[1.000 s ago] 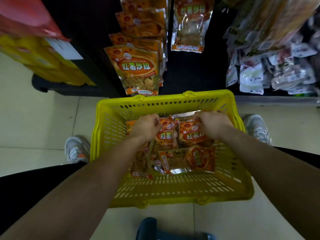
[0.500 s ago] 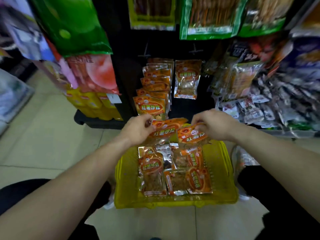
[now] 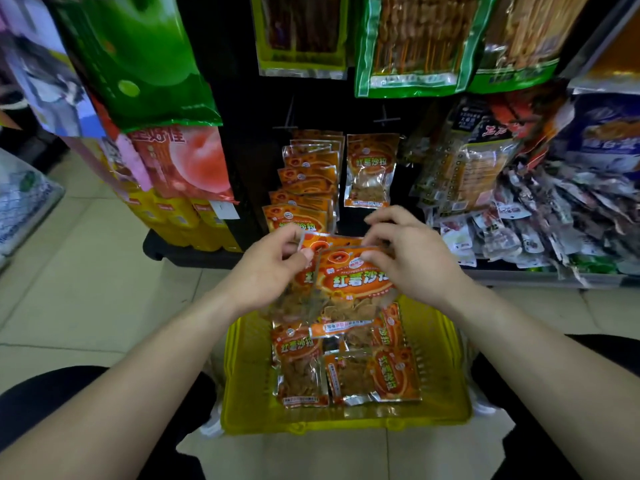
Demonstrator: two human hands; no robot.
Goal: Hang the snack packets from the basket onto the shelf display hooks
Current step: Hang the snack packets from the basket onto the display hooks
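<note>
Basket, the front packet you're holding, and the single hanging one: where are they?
basket (image 3: pixel 440 358): head view, right wall.
front held packet (image 3: pixel 353 282): head view, printed label.
single hanging packet (image 3: pixel 369 181): head view, clear window.

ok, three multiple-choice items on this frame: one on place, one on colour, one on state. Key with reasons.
1. Where do the loose packets lie?
A. on the floor tiles
B. in the basket
C. on a shelf

2. What colour is the basket?
A. red
B. yellow
C. blue

3. What are the left hand and right hand doing?
A. both hang empty
B. only the left grips something
C. both pinch the held packets above the basket

Key:
1 B, they lie inside its walls.
2 B, its walls and rim are yellow.
3 C, the fingers of each hand pinch the orange packets at their top edges.
</note>
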